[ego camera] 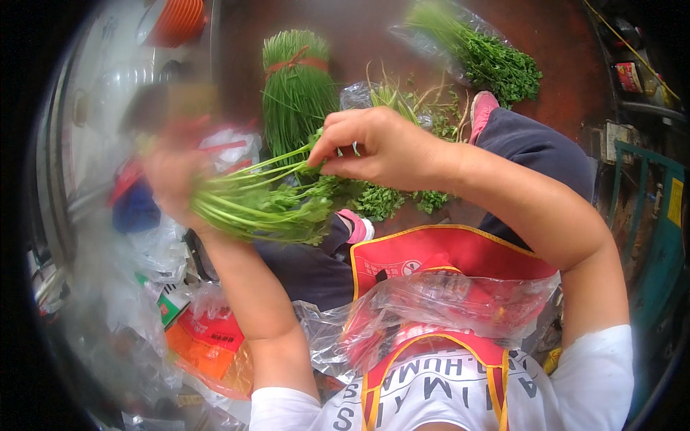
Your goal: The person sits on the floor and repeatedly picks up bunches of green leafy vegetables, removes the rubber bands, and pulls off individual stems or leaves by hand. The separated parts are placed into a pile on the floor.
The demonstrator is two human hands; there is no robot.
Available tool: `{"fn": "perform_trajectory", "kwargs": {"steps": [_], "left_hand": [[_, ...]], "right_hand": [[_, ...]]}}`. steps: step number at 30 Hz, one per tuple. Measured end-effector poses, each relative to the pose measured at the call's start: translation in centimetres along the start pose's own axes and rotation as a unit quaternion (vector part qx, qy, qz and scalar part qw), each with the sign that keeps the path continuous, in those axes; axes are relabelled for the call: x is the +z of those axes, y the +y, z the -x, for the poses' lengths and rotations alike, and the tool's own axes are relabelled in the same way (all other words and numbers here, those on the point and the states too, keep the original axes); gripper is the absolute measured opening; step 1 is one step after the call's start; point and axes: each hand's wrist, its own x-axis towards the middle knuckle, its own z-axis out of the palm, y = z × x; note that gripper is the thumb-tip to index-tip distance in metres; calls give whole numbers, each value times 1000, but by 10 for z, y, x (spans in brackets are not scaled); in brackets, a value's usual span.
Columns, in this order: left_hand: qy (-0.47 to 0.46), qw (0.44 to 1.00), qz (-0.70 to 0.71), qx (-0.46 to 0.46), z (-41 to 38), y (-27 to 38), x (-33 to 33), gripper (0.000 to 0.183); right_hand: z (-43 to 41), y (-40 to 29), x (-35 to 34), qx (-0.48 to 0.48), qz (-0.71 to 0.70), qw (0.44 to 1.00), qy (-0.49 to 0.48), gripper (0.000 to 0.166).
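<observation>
My left hand point(175, 175), blurred, grips a bunch of leafy green herbs point(259, 215) by the stems. The herbs look like coriander, and their leaves point right. With thumb and fingertips, my right hand point(372, 143) pinches the leafy end of a few thin stems that run back to the bunch. Below and behind that hand, more leafy herbs point(380, 200) lie on the floor. Pale stems and loose roots point(393, 97) lie just beyond the right hand. A thick bundle of garlic chives point(299, 97) stands beyond the bunch, bound with a red tie.
A second herb bunch point(485, 62) rests on clear plastic at the far right. Stacked orange bowls point(180, 21) are at the upper left. Plastic bags point(145, 301) crowd the left side. A green metal frame point(647, 210) stands at right. Clear plastic point(431, 307) covers part of the red apron point(442, 245).
</observation>
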Motion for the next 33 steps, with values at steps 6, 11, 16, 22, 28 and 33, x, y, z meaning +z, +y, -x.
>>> {"fn": "perform_trajectory", "kwargs": {"steps": [6, 11, 16, 22, 28, 33], "left_hand": [[-34, 932, 340, -124, 3, -3, 13, 20], [-103, 693, 678, -224, -6, -17, 4, 18], [-131, 708, 654, -230, -10, -24, -6, 15], [-183, 782, 535, -260, -14, -33, -23, 22], [-85, 782, 533, -312, -14, -24, -15, 22], [-29, 882, 376, -283, -10, -23, -4, 28]], "right_hand": [[-8, 6, 18, -91, 207, 968, 106, 19], [-14, 14, 15, -81, 168, 980, 62, 11], [-16, -7, -9, 210, -210, 949, -104, 11], [-12, 0, -26, 217, -275, 930, -110, 15], [-9, -9, -33, 235, -291, 922, -99, 18], [-11, -6, -28, 261, -266, 924, -90, 26]]}}
